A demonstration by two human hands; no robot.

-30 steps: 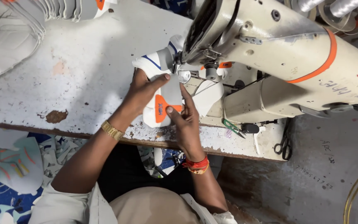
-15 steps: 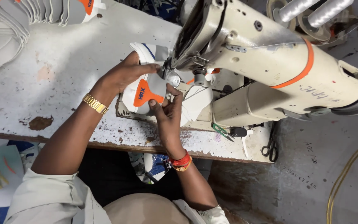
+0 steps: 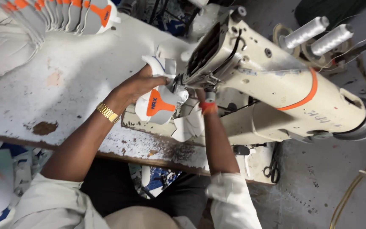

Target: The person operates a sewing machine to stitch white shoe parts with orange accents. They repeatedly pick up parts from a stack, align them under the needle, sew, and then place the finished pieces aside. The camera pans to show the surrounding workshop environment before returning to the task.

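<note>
The bench (image 3: 60, 85) is white, worn and stained, with bare patches near its front edge. A cream sewing machine (image 3: 276, 89) with an orange band lies across its right part – two thread spools (image 3: 318, 34) stand behind it. A row of grey-and-orange cut pieces (image 3: 60, 12) lies at the far left. The shoe upper (image 3: 159, 105), white with an orange patch, sits under the machine head at the needle. The left hand (image 3: 142, 85) is closed on the upper's top edge, fingers curled over it. The right hand (image 3: 200, 96) is hidden beneath the machine head – its grip cannot be told. Scissors (image 3: 272, 166) lie at the bench's right end.
</note>
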